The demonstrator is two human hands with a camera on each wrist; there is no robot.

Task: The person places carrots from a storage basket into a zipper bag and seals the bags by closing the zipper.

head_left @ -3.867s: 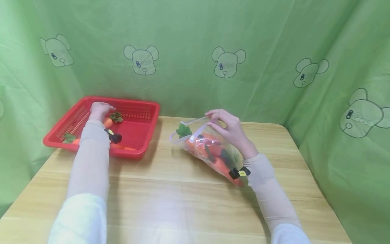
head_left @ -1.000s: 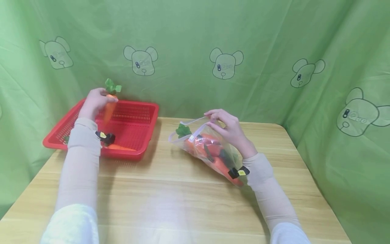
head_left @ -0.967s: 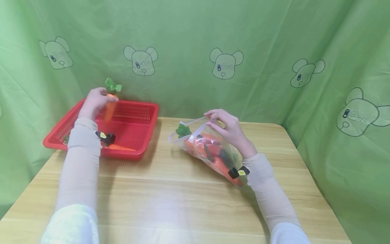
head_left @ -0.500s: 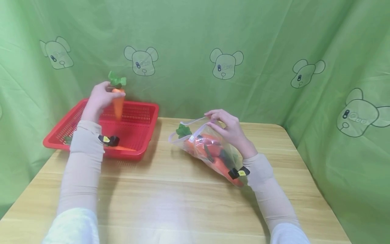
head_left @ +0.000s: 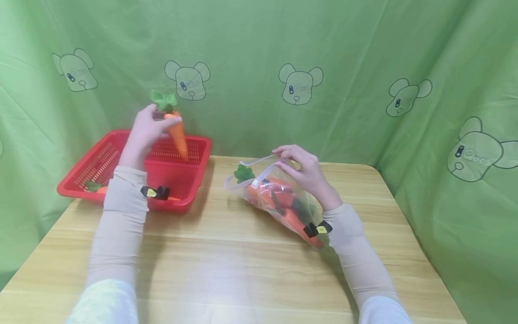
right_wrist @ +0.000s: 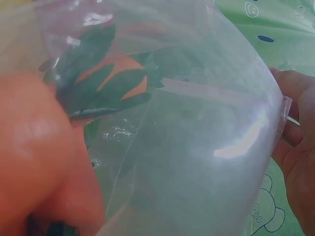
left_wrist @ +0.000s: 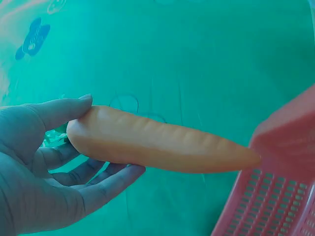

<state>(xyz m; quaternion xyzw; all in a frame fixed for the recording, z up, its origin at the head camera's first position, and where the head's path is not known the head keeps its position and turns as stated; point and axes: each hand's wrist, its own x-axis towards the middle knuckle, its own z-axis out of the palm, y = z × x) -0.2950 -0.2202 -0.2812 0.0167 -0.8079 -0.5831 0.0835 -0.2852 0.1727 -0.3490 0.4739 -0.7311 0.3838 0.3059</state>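
Between thumb and fingers, my left hand [head_left: 147, 128] holds an orange carrot [head_left: 178, 137] by its thick end, green leaves up and tip slanting down over the red basket [head_left: 174, 168]. The left wrist view shows the carrot [left_wrist: 162, 140] lengthwise, its leaves mostly hidden behind the hand [left_wrist: 54, 162]. On the right, my right hand [head_left: 303, 168] pinches the upper edge of a clear zip bag [head_left: 259, 184], keeping its mouth raised. Several carrots [head_left: 293, 218] with green tops lie inside the bag; one leafy top [head_left: 244, 173] shows at the mouth. Through the film, the right wrist view shows carrots [right_wrist: 34, 147] close up.
Another carrot [head_left: 101, 189] lies in the basket's near side, partly covered by the left arm. Basket and bag stand apart on the wooden table [head_left: 218, 252]. A green curtain [head_left: 243, 67] with bear-head prints hangs behind and along the sides.
My left hand has reached into the basket, lifted a carrot out and moved it up and to the right. My right hand and the bag have stayed in place.
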